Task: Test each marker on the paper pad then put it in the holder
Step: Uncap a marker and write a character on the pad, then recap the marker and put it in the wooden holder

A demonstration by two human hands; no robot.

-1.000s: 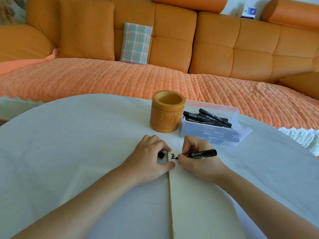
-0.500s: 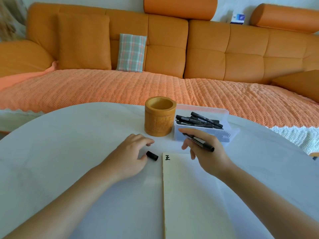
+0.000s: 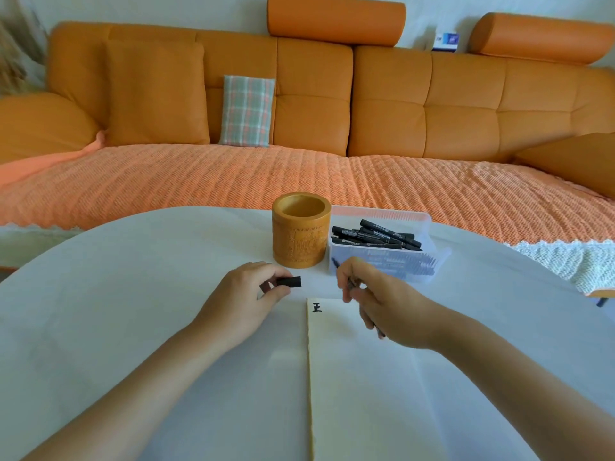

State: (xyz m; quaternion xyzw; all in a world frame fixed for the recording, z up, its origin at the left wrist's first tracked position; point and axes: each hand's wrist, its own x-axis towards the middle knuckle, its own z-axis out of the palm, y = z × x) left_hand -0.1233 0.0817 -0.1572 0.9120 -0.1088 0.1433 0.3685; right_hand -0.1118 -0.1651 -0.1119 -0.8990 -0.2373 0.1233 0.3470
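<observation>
My left hand (image 3: 246,297) pinches a black marker cap (image 3: 289,281) just above the table, its open end pointing right. My right hand (image 3: 382,299) grips an uncapped black marker (image 3: 349,282), mostly hidden in the fingers, tip up and to the left near the cap. Below both hands lies the cream paper pad (image 3: 359,377) with a small black test mark (image 3: 317,307) at its top left corner. The round bamboo holder (image 3: 301,229) stands behind, with nothing visible inside. A clear plastic box (image 3: 386,247) to its right holds several black markers (image 3: 376,236).
All of this sits on a round white table (image 3: 133,294). An orange sofa (image 3: 332,111) with a woven orange cover and a plaid cushion (image 3: 247,110) stretches behind the table. At the right table edge an orange object (image 3: 602,294) pokes in.
My right hand lifted the marker off the pad and turned its tip toward the left. My left hand picked the cap up from the table. The view tilted up.
</observation>
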